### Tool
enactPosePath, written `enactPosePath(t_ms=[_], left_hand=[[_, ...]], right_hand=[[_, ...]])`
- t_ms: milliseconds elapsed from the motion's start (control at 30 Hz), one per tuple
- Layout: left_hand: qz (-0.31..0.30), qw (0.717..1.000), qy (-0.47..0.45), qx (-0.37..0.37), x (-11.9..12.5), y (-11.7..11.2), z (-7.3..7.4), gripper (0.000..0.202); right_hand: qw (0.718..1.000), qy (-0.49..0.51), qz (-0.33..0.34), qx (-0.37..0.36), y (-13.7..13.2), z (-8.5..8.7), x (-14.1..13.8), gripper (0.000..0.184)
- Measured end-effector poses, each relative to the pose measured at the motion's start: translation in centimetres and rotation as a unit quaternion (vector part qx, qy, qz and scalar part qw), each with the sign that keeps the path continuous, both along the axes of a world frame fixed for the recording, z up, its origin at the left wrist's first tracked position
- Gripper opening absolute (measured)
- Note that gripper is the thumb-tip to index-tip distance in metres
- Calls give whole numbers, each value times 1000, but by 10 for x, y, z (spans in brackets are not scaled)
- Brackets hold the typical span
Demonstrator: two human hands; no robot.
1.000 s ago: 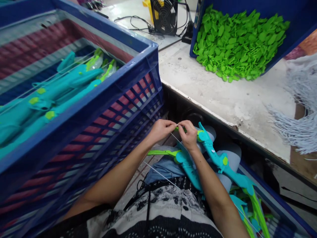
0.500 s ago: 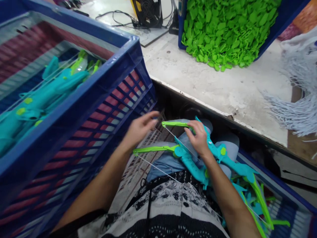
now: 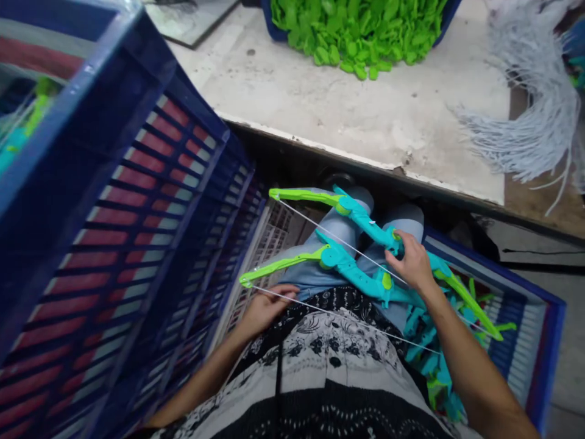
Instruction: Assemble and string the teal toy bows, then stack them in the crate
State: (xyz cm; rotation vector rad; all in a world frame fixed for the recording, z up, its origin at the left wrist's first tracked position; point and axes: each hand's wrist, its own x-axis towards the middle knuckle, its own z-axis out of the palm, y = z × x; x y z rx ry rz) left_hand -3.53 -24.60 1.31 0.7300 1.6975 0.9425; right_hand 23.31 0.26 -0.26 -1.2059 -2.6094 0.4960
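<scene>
Two teal toy bows with lime-green limbs lie across my lap. My right hand [image 3: 414, 265] is closed round the teal grip of the upper bow [image 3: 361, 216]. Its white string runs taut from the green tip. The lower bow [image 3: 338, 262] sits just below it, its green limb pointing left. My left hand [image 3: 267, 308] rests on my lap under that green tip, fingers curled at the lower bow's white string [image 3: 320, 311].
A tall blue crate [image 3: 114, 244] stands close on my left. A grey worktable [image 3: 365, 116] lies ahead, with a blue bin of green plastic pieces [image 3: 361, 30] and a bundle of white strings [image 3: 525, 122]. A low blue tray [image 3: 543, 341] with more bow parts sits at my right.
My hands have left the upper bow's green tip. The right hand slid down to its grip; the left dropped to the lower bow's string. The view tilted down.
</scene>
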Motion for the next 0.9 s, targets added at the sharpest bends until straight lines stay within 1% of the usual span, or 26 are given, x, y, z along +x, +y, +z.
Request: enactPosePath(t_ms=[33,67,100,133,167,200,233,267,300,367,433,500,567,600,633,700,767,800,867,900], left_hand=[[-74,993,58,69,8,9,0,31],[-142,971,123,145,16,20,-1,29],[-202,938,187,213,25,34,-2,31],[-250,897,252,264,34,49,-4,35],[-284,856,315,295,44,66,-8,39],[-308,817,374,311,53,83,-12,42],[-324,785,423,316,61,100,-16,43],[-334,762,459,311,68,116,-19,41],[-342,747,484,302,73,131,-20,38],[-365,733,505,273,77,157,-17,32],[-377,729,521,236,73,175,-7,36],[-370,723,542,215,64,187,6,45],[-363,711,565,207,57,196,18,50],[-365,703,575,203,55,200,22,51],[-371,697,582,195,53,205,25,53],[-381,692,592,162,54,215,27,58],[-385,692,598,125,58,224,26,56],[-385,692,600,114,59,228,24,52],[-387,694,596,112,61,232,22,42],[-390,696,591,120,61,232,22,38]], right_hand=[[999,-2,5,-43,7,7,0,49],[996,-10,17,-92,16,14,1,48],[988,-17,35,-147,27,22,2,48],[977,-20,59,-206,39,29,2,48],[961,-18,84,-263,52,36,2,48],[943,-16,107,-315,65,41,0,48],[924,-17,121,-362,77,45,-2,49],[906,-25,124,-405,89,47,-6,50],[887,-40,119,-445,98,48,-10,51],[850,-71,95,-513,112,46,-18,54],[821,-78,77,-561,118,42,-25,57],[805,-70,63,-585,120,39,-30,59],[806,-59,47,-588,121,40,-31,59],[814,-51,34,-577,122,43,-30,58],[832,-38,15,-553,124,48,-27,57],[888,-5,-26,-458,128,60,-17,54],[944,32,-48,-325,129,77,-1,52],[964,50,-50,-258,126,87,8,52],[983,79,-49,-158,111,107,28,54],[986,92,-55,-128,100,117,38,57]])
